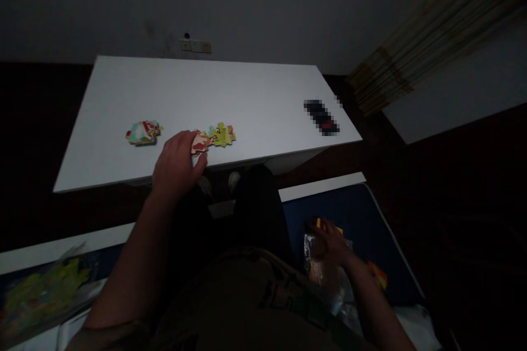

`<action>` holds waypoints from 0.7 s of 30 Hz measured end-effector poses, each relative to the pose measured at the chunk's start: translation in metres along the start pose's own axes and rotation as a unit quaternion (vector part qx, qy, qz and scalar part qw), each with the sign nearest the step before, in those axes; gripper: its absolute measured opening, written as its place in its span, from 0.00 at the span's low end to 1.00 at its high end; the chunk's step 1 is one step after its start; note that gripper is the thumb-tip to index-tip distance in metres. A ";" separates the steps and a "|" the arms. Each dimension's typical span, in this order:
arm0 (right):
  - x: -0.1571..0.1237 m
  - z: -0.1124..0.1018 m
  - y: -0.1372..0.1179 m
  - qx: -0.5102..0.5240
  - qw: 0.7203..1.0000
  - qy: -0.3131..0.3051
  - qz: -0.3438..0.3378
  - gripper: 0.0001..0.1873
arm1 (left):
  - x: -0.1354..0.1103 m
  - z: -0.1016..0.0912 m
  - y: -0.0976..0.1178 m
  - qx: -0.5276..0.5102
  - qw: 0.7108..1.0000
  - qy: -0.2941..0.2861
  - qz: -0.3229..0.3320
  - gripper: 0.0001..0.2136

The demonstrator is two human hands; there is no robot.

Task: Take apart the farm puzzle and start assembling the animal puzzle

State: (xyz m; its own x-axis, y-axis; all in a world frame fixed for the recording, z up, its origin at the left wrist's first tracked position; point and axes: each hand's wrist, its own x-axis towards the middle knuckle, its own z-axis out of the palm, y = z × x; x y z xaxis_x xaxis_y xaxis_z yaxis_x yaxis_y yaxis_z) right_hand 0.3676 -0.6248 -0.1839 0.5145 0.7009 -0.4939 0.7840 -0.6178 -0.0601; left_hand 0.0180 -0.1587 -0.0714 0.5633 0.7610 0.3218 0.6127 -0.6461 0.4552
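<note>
My left hand (176,163) reaches over the near edge of a white table (214,93), fingers curled on a reddish jigsaw piece (200,143). That piece touches a joined cluster of green and yellow pieces (222,134) just to its right. A separate small clump of colourful pieces (143,132) lies further left on the table. My right hand (327,241) is down at my right side, resting in a crinkly clear plastic bag (325,271) with puzzle pieces; an orange piece (319,223) shows at its fingertips.
A dark blurred-out object (321,116) lies near the table's right edge. A blue surface with a white border (362,214) holds the bag. A colourful printed sheet (41,290) lies at lower left. The room is dim; a curtain (432,33) hangs at the right.
</note>
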 end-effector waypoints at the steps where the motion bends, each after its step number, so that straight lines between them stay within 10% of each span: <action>1: 0.000 0.001 -0.003 -0.014 1.000 -0.025 -0.004 0.40 | 0.000 0.001 -0.001 -0.002 1.000 0.004 0.003 0.29; 5: 0.010 -0.011 -0.008 0.022 0.999 -0.001 -0.046 0.20 | -0.002 0.006 -0.004 -0.004 0.999 0.024 0.021 0.28; 10: 0.030 -0.079 -0.041 0.225 0.969 0.044 -0.091 0.13 | -0.007 0.011 -0.007 -0.038 0.994 0.097 0.045 0.26; 13: 0.044 -0.137 -0.093 0.280 0.930 0.153 -0.182 0.13 | -0.019 0.007 0.008 -0.090 0.981 0.148 0.088 0.22; 16: 0.059 -0.193 -0.162 0.307 0.877 0.239 -0.280 0.11 | -0.034 0.002 0.042 -0.183 0.975 0.055 0.116 0.32; 18: 0.071 -0.225 -0.209 0.313 0.845 0.277 -0.334 0.11 | -0.040 -0.003 0.065 -0.253 0.963 -0.041 0.085 0.43; 21: 0.092 -0.259 -0.265 0.327 0.808 0.312 -0.378 0.12 | -0.039 -0.011 0.082 -0.312 0.948 -0.044 -0.035 0.29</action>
State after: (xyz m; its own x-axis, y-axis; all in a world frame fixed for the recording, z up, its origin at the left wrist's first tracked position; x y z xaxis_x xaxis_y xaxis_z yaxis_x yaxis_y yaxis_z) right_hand 0.2970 -0.3043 0.0110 0.2095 0.8831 0.4198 0.7094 0.1582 -0.6868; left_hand 0.0403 -0.2401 -0.0376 0.5947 0.7750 0.2137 0.2192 -0.4120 0.8844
